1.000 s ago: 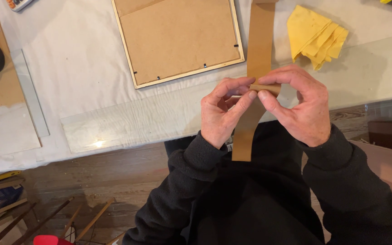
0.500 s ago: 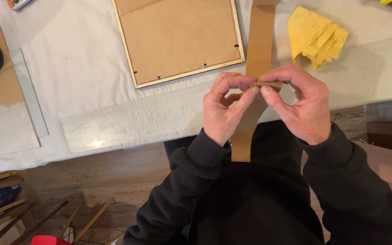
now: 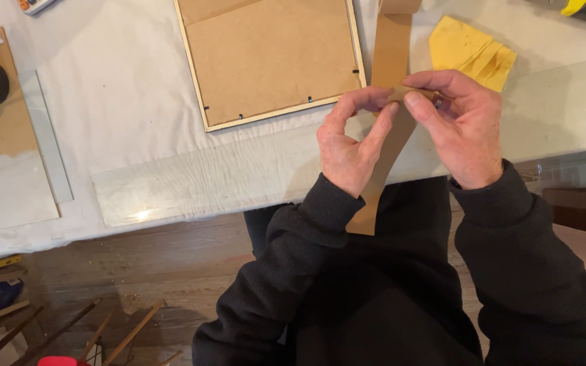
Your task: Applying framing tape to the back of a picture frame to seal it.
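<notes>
Both hands together, left hand (image 3: 350, 146) and right hand (image 3: 462, 125) pinching the brown paper strip (image 3: 389, 54); the fold has tightened since a moment ago, beside the picture frame back (image 3: 269, 57).

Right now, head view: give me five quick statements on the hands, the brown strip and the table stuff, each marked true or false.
1. Both hands pinch the long brown paper strip. True: left hand and right hand meet on it.
2. The wooden picture frame lies face up, glass showing. False: its brown backing board faces up.
3. The folded yellow cloth lies right of the strip. True.
4. The strip's lower end lies flat on the white-covered table. False: it hangs past the table edge over the person's lap.
5. The left hand holds scissors. False: only the strip.
</notes>
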